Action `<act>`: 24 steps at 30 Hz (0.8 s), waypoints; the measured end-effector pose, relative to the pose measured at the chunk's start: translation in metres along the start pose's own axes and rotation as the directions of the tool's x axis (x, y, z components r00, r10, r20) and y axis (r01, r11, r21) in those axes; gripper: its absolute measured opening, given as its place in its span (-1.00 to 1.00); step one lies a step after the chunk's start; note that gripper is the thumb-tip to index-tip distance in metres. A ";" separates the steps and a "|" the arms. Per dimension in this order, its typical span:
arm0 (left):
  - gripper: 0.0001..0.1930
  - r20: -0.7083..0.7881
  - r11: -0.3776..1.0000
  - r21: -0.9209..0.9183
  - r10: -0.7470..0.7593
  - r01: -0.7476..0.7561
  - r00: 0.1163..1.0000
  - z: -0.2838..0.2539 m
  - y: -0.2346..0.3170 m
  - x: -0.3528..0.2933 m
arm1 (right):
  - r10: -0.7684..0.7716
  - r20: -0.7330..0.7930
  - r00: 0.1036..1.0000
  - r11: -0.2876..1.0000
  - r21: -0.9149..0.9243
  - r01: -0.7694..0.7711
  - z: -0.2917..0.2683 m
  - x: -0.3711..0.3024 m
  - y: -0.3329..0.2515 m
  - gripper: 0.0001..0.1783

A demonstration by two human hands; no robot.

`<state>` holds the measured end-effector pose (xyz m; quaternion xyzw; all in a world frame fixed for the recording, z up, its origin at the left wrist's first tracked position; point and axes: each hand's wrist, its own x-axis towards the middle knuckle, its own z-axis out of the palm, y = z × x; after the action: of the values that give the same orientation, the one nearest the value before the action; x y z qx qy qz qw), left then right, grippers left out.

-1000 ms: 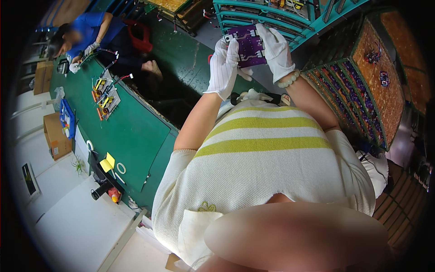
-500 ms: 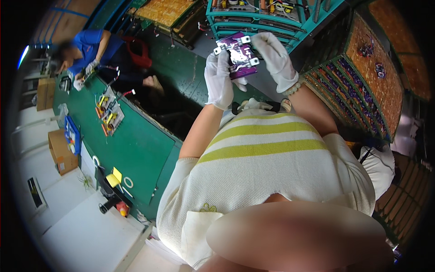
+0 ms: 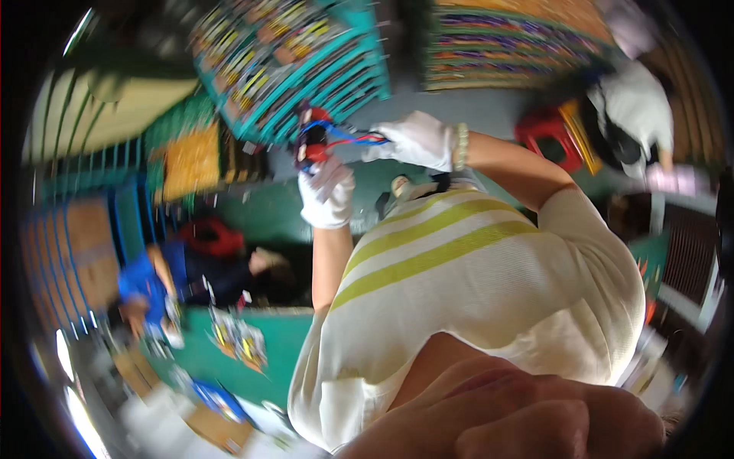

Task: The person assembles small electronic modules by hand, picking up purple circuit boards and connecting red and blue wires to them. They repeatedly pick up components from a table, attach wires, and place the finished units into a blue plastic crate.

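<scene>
The small dark electronic assembly with bright red parts [image 3: 312, 138] is up in the air in front of the person, above the green floor [image 3: 367, 186] and well apart from the green-topped bench [image 3: 284, 340]. The white-gloved left hand [image 3: 329, 193] has its grip closed around the near end. A loose bundle of thin blue and red insulated wires [image 3: 375, 139] runs from the assembly to the white-gloved right hand [image 3: 417, 141], whose fingers appear pinched on it, though motion blur hides the exact contact.

The assembly looks light enough for one hand, and its body is probably stiff, with hard edges or small parts that pressure could bend or crack. The wires look soft and springy; they should flex easily, but a sharp pull would likely strain the joints where they meet the body. The body's outer edges seem the safest hold, with the wires supported lightly and left slack. Smooth fabric gloves may slip a little on plastic insulation, so a steady, gentle pinch suits better than squeezing hard.
</scene>
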<state>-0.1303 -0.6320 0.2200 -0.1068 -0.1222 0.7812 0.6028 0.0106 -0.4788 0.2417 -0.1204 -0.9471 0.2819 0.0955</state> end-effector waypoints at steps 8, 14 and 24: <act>-0.48 -0.393 0.677 -0.014 -0.680 0.736 0.618 -0.080 -0.050 0.100 | 0.364 -0.500 0.786 0.905 0.389 -0.172 -0.029 -0.162 0.061 -0.83; -0.31 -0.785 0.503 0.102 -0.489 0.858 0.379 -0.132 -0.055 0.132 | 0.769 -0.631 0.100 0.622 0.705 -0.340 0.041 -0.345 0.121 -0.82; -0.43 -0.832 0.450 0.453 -0.096 0.769 0.546 -0.134 -0.058 0.160 | 0.556 -0.200 -0.806 0.268 0.962 -0.054 0.016 -0.591 0.086 -0.62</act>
<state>-0.0751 -0.4547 0.1088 -0.0795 0.4514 0.4360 0.7745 0.5843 -0.5834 0.1136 -0.7781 -0.0596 0.1972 0.5934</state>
